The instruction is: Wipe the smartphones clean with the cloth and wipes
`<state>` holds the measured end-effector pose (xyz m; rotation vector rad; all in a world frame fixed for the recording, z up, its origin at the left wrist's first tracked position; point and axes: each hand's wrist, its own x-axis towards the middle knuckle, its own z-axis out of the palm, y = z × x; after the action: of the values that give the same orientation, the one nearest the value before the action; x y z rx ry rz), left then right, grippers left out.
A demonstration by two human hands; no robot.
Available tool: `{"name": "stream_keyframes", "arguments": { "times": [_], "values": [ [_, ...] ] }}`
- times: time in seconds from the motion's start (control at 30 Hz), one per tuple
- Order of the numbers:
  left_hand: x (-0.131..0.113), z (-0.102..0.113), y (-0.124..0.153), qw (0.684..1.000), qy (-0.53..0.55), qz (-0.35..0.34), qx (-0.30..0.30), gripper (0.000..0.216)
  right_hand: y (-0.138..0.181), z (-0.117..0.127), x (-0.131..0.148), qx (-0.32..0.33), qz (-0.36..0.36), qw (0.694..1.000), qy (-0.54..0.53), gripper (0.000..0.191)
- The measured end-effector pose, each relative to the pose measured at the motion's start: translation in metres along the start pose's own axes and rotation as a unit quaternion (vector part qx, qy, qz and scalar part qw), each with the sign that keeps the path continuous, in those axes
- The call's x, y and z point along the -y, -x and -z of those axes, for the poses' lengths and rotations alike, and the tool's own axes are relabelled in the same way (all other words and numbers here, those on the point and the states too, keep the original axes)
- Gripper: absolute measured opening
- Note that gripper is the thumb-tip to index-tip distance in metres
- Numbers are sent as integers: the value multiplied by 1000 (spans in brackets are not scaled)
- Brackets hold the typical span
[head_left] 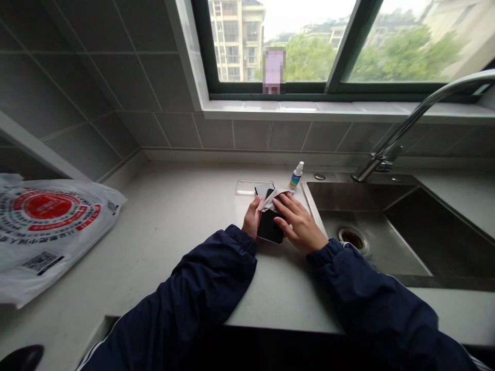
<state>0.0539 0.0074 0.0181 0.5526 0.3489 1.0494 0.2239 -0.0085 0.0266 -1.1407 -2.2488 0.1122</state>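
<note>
A black smartphone [269,229] is tilted above the countertop, its dark face turned up towards me. My left hand [252,217] is closed around its left edge. Pressed against the upper part of the phone by my right hand [296,219] is a white tissue [271,202]; the fingers lie over it, and the thumb rests near the phone's right edge. Behind the phone, a clear phone case [245,187] lies flat, partly overlapped by a dark-edged flat item [265,188] with a pale face. A small white spray bottle [296,175] with a blue and yellow label stands upright just beyond my right hand.
A steel sink [390,242] with a curved faucet [410,116] takes up the right side. On the left, a white plastic bag [58,221] with red print sits on the pale countertop [185,206]. A window [309,56] runs along the back above tiles.
</note>
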Motion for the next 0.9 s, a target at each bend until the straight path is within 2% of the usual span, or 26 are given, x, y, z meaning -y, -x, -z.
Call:
{"name": "stream_keyframes", "arguments": {
  "times": [0.2,0.4,0.5,0.6,0.77,0.9],
  "values": [
    [-1,-2,6,999,-1,37,-18,64,-1,0,-3,-40,-45,998,21,58],
    [-2,-14,3,998,50,-15,-41,60,3,2,11,48,31,998,2,56],
    [-4,-15,3,996,62,-17,-53,59,4,3,19,61,58,996,-3,51],
    [-4,-12,3,997,58,-6,-41,63,5,2,22,68,73,995,-4,50],
    [1,-12,2,997,56,-9,-43,62,3,-1,17,51,12,998,30,58],
    [4,-9,4,998,29,39,-46,60,2,-3,10,9,-36,998,49,66]
  ]
}}
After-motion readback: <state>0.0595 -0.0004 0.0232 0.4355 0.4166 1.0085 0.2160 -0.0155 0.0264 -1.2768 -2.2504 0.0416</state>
